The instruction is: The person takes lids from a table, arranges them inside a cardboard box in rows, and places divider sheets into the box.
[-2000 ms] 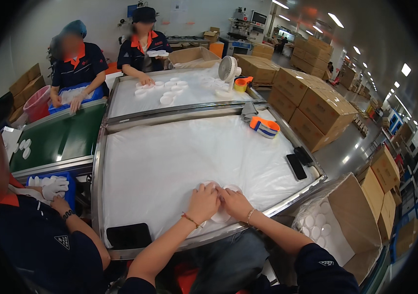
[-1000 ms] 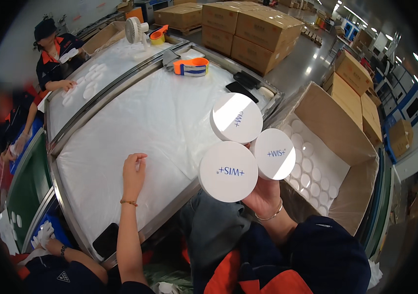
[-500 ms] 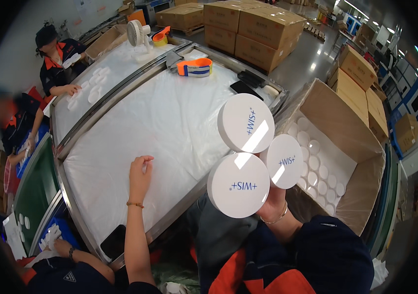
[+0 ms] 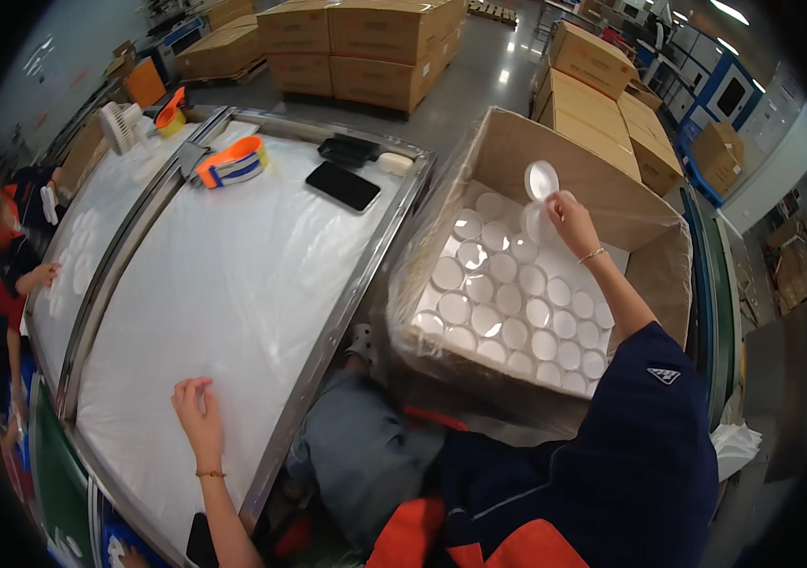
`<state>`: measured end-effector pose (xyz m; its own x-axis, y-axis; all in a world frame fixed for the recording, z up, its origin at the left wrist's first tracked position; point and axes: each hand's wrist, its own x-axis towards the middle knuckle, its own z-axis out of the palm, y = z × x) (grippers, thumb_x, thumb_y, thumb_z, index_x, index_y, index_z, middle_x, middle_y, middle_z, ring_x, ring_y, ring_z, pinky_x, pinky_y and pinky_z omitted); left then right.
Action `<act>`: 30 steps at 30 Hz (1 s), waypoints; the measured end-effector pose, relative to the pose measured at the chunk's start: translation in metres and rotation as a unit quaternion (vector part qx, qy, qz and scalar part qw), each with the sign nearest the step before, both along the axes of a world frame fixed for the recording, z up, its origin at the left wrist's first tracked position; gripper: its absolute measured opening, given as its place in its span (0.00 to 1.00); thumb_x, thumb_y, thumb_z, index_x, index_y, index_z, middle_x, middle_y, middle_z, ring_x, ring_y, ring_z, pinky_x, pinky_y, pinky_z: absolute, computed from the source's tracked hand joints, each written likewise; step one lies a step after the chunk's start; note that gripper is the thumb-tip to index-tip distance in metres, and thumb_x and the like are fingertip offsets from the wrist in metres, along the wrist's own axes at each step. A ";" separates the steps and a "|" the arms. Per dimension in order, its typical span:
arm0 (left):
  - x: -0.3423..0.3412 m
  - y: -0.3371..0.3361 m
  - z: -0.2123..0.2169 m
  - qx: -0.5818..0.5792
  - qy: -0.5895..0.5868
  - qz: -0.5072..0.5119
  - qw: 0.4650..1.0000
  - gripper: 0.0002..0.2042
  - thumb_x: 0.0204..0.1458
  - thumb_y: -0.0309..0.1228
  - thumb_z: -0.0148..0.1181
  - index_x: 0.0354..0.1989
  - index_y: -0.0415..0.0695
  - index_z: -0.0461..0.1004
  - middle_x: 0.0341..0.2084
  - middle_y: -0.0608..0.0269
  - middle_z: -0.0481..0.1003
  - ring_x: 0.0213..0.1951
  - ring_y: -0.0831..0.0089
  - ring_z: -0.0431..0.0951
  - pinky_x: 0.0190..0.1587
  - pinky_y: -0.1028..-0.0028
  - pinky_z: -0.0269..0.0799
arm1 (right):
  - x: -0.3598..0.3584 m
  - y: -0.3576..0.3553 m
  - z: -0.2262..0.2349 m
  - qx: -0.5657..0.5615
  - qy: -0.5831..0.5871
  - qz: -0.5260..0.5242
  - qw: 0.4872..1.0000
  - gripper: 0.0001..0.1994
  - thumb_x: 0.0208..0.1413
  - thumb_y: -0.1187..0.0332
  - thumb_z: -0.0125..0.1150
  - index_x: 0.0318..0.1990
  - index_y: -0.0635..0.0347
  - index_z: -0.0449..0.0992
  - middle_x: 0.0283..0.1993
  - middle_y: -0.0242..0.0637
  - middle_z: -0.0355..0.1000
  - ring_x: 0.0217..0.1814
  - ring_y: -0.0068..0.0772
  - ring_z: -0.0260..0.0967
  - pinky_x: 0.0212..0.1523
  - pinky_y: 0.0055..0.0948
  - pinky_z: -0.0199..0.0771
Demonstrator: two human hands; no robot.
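The right hand [image 4: 569, 216] reaches out over the far end of an open cardboard box [image 4: 654, 275] that stands to the right of the tabletop [image 4: 233, 275]. Its fingers are closed on round white lids [image 4: 541, 180]: 1 stands clear above the hand, and another shows pale just below and to the left of it (how many are in the grip in all cannot be told). The box is lined with clear plastic and filled with rows of the same white lids [image 4: 507, 312] lying flat, side by side, with the held ones above the far rows.

The left hand [image 4: 197, 409] lies flat on the white sheet that covers the tabletop, near its metal edge, fingers loosely spread and holding nothing. At the far end of the tabletop lie a black phone [image 4: 343, 186], a dark tray just beyond it, and an orange-and-blue roll of tape [image 4: 230, 162]. Stacked brown cartons [image 4: 365, 43] stand on the floor beyond. Other people in dark-and-orange clothing work at the left rim.
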<state>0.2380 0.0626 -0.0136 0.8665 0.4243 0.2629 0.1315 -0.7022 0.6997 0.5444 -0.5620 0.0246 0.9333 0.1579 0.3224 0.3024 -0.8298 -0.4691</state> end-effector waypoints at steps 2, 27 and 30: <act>0.004 -0.009 0.000 0.101 0.030 0.053 0.993 0.04 0.54 0.19 0.51 0.37 0.38 0.71 0.39 0.61 0.68 0.47 0.64 0.66 0.52 0.68 0.64 | 0.015 -0.053 -0.043 -0.236 -0.074 0.004 0.969 0.09 0.53 0.75 0.56 0.42 0.57 0.70 0.36 0.43 0.73 0.33 0.44 0.74 0.34 0.39 0.74; 0.004 -0.007 -0.018 0.174 -0.045 0.082 0.980 0.03 0.50 0.20 0.56 0.29 0.42 0.70 0.29 0.59 0.70 0.36 0.61 0.69 0.45 0.64 0.63 | 0.015 -0.135 -0.226 -0.243 0.174 -0.178 0.937 0.19 0.58 0.58 0.54 0.52 0.59 0.72 0.54 0.50 0.70 0.56 0.50 0.67 0.55 0.45 0.68; 0.030 -0.014 -0.039 0.156 -0.085 0.068 0.982 0.04 0.47 0.21 0.59 0.28 0.44 0.72 0.27 0.57 0.72 0.35 0.57 0.71 0.42 0.61 0.63 | 0.013 -0.217 -0.231 -0.343 0.086 -0.115 0.928 0.18 0.56 0.63 0.59 0.51 0.64 0.73 0.55 0.50 0.69 0.57 0.51 0.64 0.60 0.45 0.61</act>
<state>0.2678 0.0490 -0.0530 0.7394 0.4093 0.5346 0.1395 -0.8699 0.4731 0.5576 -0.7786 -0.2066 0.9961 0.0615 0.0630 0.0502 -0.9846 0.1678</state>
